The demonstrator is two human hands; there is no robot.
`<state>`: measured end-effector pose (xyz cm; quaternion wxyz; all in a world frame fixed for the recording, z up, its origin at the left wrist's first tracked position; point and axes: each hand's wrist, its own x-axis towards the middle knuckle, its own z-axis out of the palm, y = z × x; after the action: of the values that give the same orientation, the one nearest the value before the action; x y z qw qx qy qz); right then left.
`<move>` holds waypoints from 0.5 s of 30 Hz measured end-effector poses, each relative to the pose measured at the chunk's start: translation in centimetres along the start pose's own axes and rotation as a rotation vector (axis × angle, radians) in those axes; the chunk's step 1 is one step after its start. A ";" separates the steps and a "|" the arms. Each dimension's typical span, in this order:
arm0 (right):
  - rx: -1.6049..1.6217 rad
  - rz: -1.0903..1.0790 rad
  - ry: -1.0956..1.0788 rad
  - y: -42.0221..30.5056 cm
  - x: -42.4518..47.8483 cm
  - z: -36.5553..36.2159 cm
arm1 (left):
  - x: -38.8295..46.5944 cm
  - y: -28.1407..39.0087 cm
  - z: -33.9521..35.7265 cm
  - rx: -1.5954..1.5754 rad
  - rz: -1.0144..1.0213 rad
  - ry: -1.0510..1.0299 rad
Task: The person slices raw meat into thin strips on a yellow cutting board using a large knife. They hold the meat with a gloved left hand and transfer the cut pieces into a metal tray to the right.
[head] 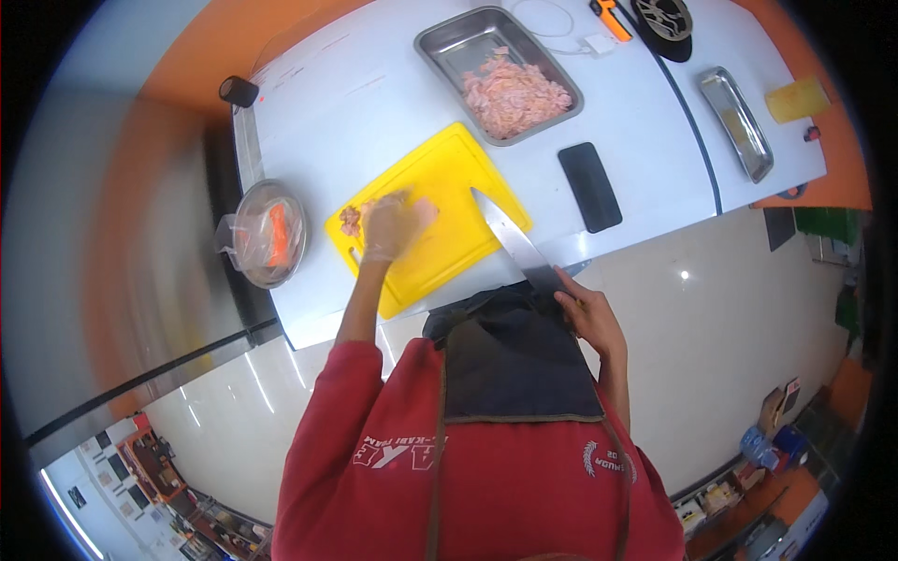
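Observation:
My left hand (390, 226), in a clear plastic glove, is over the yellow cutting board (456, 165) and blurred. A thin pale-pink piece of raw meat (425, 210) lies right beside its fingers; whether they grip it cannot be made out. Left of that hand, a small darker clump of meat scraps (349, 220) rests near the board's corner. My bare right hand (593, 312) is wrapped around the handle of a large kitchen knife (514, 237) at the table's front edge. The blade points up and left, its tip over the board's right part.
Behind the board stands a steel tray (438, 45) of sliced raw meat (515, 98). A black smartphone (591, 188) lies to the right, and a metal bowl (300, 242) with a plastic bag (256, 242) sits left. Farther right are a narrow steel tray (754, 151) and a yellow roll (798, 100).

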<state>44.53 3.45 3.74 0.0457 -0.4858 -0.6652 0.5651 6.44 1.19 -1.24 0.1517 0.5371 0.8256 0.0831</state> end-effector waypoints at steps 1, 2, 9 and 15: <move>-0.055 -0.057 -0.035 -0.3 0.9 0.2 | -0.8 -0.7 0.9 0.057 -0.029 -0.018; -0.116 -0.089 -0.077 -0.9 1.8 0.4 | -1.3 -1.5 1.7 0.113 -0.056 -0.038; -0.274 -0.192 -0.218 -3.0 7.5 2.6 | -0.7 0.3 -0.8 0.341 0.050 -0.222; -0.321 -0.141 -0.182 -2.8 7.7 3.3 | -1.7 -4.3 3.6 -0.026 -0.029 0.176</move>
<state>36.84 6.83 1.04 -0.0531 -0.3860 -0.7806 0.4887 4.57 -2.27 -5.65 0.0867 0.5138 0.8422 0.1387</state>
